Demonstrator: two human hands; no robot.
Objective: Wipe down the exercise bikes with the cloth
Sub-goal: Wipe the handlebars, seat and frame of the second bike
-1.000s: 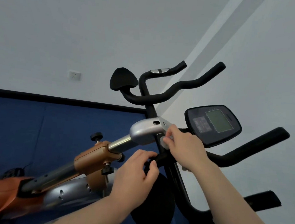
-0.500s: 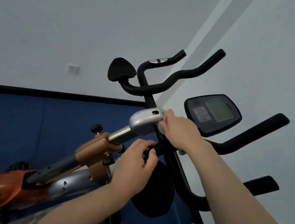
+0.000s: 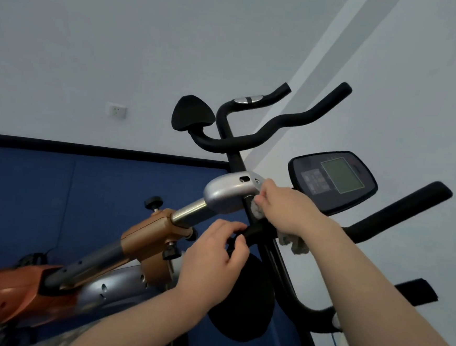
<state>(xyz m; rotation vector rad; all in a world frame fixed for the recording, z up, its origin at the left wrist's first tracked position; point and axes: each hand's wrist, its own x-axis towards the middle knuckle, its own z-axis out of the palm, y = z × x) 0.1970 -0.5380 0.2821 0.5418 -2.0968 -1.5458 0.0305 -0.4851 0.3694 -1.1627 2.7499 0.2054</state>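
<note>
An orange and silver exercise bike fills the lower left, its silver stem cap at the centre. My right hand grips a pale grey cloth and presses it against the edge of the stem cap; cloth ends stick out below the hand. My left hand curls round the black handlebar end just below the cap. A black display console sits right of my right hand.
A second bike's black handlebars and black pad rise behind. More black handlebar grips stretch to the right. A blue padded wall panel lies behind the bike, with a white wall and socket above.
The view has shifted a little. My right hand stays at the stem cap's edge with the cloth, moving slightly along it. My left hand keeps its hold on the handlebar end.
</note>
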